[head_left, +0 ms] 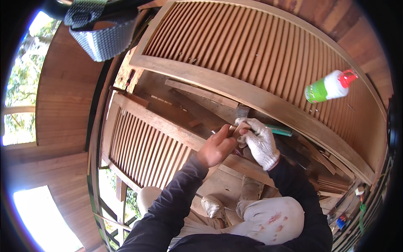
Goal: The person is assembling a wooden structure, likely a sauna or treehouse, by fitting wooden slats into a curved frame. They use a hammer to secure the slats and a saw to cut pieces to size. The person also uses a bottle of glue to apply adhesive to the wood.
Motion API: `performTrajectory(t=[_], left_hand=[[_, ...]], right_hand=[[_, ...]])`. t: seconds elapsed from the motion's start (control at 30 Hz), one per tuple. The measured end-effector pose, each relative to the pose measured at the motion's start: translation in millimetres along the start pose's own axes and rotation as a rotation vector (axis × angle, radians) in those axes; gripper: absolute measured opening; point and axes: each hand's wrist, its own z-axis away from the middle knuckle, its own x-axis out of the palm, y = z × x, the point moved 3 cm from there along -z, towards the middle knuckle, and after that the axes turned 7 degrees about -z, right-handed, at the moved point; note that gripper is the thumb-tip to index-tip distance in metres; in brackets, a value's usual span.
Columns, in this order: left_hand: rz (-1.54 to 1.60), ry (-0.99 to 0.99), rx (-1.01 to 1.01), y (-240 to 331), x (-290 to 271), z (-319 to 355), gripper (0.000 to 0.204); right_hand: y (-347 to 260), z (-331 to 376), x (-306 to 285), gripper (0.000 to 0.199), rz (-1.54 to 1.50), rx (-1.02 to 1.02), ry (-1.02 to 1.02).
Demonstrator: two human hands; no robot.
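Note:
My bare left hand (pixel 219 146) and my right hand (pixel 262 145), in a white knit glove, meet in the middle of the view. Both are closed on a small piece of wood (pixel 239 129), with the fingers hiding much of it. Just beyond them is a tool with a flat, greyish metal blade (pixel 242 112); its far side rests near a wood strip, and its handle cannot be made out. To the right of the glove lies a green tool-like object (pixel 279 130). A slatted wooden panel (pixel 155 122) is at the left of my hands.
A larger louvred panel (pixel 235 80) spans the far side, with a white and green bottle with a red top (pixel 329 87) lying on it. Wood strips (pixel 201 93) lie in the gap between the panels. A red-handled tool (pixel 131 76) stands at left. A grey webbing strap (pixel 98 40) hangs upper left.

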Motion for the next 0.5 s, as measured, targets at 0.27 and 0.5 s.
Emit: performTrajectory(t=[0.27, 0.5], left_hand=[[-0.697, 0.228, -0.030, -60, -39, 7, 0.057], [-0.842, 0.533, -0.010, -92, -70, 21, 0.058]], right_hand=[[64, -33, 44, 0.021, -0.018, 0.338, -0.281], [130, -62, 67, 0.018, -0.097, 0.491, -0.071]])
